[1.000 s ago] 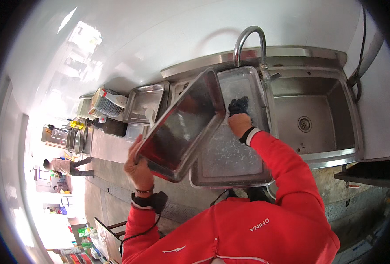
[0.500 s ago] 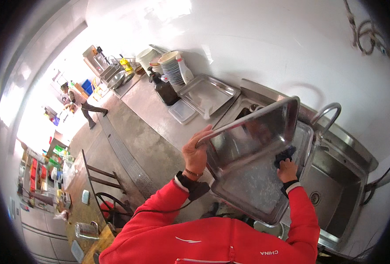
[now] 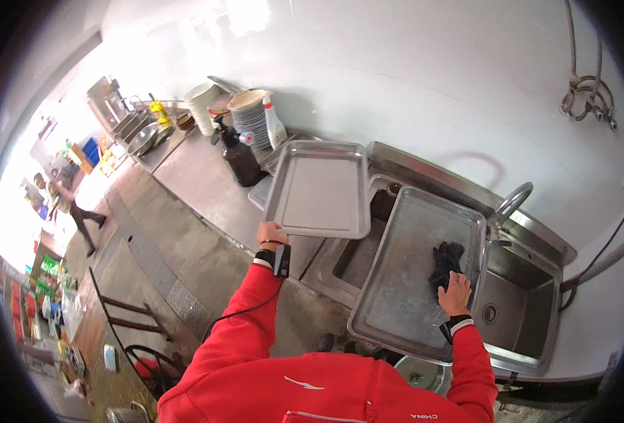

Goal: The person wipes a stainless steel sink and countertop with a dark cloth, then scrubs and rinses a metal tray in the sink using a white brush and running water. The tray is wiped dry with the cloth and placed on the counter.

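My left hand is closed on the near left corner of a rectangular metal tray. That tray is held over the counter, covering most of what lies beneath it. Across the sink rests a second, larger metal tray, its flat bottom wet and streaked with whitish film. On it my right hand grips a bunched black cloth, which touches the tray's surface near its right side.
An empty-looking sink basin and curved faucet are at the right. Along the counter stand a dark pump sprayer, a white spray bottle and stacked plates. A person walks far left.
My left hand has swung the tray leftward and away, from tilted above the wet tray to over the counter. My right hand stays on the wet tray with the black cloth.
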Available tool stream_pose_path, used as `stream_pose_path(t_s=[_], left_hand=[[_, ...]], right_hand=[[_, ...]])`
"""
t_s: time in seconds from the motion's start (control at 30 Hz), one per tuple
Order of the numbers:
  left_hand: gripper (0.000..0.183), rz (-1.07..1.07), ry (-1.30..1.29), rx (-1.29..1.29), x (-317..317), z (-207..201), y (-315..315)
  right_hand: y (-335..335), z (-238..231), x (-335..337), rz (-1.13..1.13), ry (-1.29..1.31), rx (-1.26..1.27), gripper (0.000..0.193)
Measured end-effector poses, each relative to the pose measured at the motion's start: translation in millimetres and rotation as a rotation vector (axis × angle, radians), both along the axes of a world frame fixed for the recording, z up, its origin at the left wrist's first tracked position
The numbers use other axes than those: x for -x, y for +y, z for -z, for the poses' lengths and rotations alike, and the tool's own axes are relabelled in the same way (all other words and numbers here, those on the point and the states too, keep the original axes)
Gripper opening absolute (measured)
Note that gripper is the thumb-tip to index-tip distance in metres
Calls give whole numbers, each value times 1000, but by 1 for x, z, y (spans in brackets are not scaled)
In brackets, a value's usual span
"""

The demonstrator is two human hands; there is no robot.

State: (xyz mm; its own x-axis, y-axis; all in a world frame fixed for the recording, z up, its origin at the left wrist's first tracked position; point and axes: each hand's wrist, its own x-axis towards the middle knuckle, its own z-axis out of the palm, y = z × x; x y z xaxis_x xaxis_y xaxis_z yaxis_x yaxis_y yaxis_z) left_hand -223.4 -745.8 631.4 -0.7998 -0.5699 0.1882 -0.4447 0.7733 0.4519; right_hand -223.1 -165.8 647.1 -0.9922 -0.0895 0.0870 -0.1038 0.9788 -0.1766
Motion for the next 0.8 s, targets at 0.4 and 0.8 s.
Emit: stream_pose_path(t_s=[0.4,0.8], left_hand=[[52,118,-159,-103,86,88,-139],[54,57,-157,-21,81,114,-133]], right_hand=[[-4,8,23,223,-147,143,107],[-4,24,76,222,-303,-76,56]])
